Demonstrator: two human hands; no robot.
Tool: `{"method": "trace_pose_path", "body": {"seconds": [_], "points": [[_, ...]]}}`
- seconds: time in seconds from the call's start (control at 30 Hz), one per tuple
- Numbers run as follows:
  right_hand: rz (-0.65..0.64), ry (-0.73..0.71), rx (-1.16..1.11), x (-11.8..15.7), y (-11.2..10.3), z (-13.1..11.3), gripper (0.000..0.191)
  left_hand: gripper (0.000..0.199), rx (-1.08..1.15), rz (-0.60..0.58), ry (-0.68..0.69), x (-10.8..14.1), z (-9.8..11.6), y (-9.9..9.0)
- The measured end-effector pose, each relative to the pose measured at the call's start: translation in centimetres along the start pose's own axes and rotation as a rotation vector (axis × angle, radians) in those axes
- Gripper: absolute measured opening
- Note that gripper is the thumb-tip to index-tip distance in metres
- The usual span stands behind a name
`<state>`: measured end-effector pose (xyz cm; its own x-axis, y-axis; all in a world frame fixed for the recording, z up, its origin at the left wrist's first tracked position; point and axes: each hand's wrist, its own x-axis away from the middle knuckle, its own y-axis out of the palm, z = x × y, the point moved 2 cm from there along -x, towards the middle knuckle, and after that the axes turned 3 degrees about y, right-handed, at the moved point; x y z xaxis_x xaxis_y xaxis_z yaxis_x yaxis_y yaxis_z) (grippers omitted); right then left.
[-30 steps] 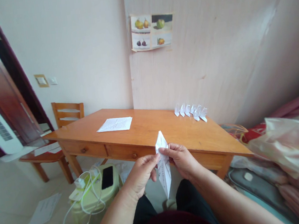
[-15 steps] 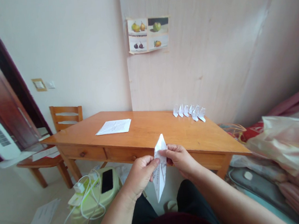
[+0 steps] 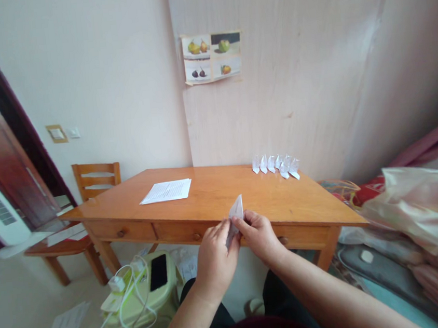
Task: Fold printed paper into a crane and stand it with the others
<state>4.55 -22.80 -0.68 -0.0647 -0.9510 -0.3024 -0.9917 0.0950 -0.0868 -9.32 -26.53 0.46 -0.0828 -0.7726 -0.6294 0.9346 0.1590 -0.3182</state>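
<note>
A folded sheet of printed white paper (image 3: 236, 207) is held between my two hands, in front of the table's near edge. Its pointed tip sticks up above my fingers; the lower part is mostly hidden by them. My left hand (image 3: 217, 253) is closed round the paper's lower left side. With thumb and fingers, my right hand (image 3: 258, 233) pinches its right side. Farther back, several small folded white paper pieces (image 3: 271, 164) stand in a cluster at the right rear of the wooden table (image 3: 214, 196).
A stack of printed sheets (image 3: 167, 191) lies on the table's left part. Left of my legs, a pale green bin (image 3: 168, 279) bears a phone (image 3: 158, 272) and white cables (image 3: 133, 293). A wooden chair (image 3: 97, 178) stands at left; bags (image 3: 419, 205) are piled at right.
My left hand has moved up and wrapped round the paper, whose long lower point was showing before. The paper now looks folded shorter. The view has tilted slightly.
</note>
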Motion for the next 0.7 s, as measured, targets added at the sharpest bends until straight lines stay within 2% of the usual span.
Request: {"method": "trace_pose_path", "body": {"seconds": [0.1, 0.2, 0.33, 0.43, 0.5, 0.6, 0.7], "points": [[-0.074, -0.015, -0.019, 0.5, 0.4, -0.7, 0.046, 0.028, 0.002, 0.004, -0.063, 0.0, -0.5, 0.2], [-0.145, -0.053, -0.061, 1.1, 0.6, -1.5, 0.054, 0.027, 0.096, 0.009, -0.165, 0.1, -1.1, 0.1], [-0.141, -0.102, -0.004, 1.9, 0.8, -1.8, 0.055, 0.024, 0.185, 0.013, -0.284, -0.1, -1.9, -0.3], [-0.160, -0.109, 0.012, 2.0, 0.9, -1.3, 0.052, 0.029, 0.253, 0.033, -0.374, -0.1, -2.5, -0.6], [-0.143, -0.097, 0.029, 1.8, 0.8, -0.9, 0.050, 0.031, 0.350, 0.046, -0.438, -0.1, -2.8, -0.8], [-0.051, -0.074, 0.095, 1.1, 0.3, -0.2, 0.041, 0.032, 0.521, 0.040, -0.526, 0.1, -3.1, -0.9], [-0.028, -0.038, 0.068, 0.6, 0.0, 0.3, 0.032, 0.035, 0.653, 0.009, -0.559, 0.3, -3.1, -0.8]]}}
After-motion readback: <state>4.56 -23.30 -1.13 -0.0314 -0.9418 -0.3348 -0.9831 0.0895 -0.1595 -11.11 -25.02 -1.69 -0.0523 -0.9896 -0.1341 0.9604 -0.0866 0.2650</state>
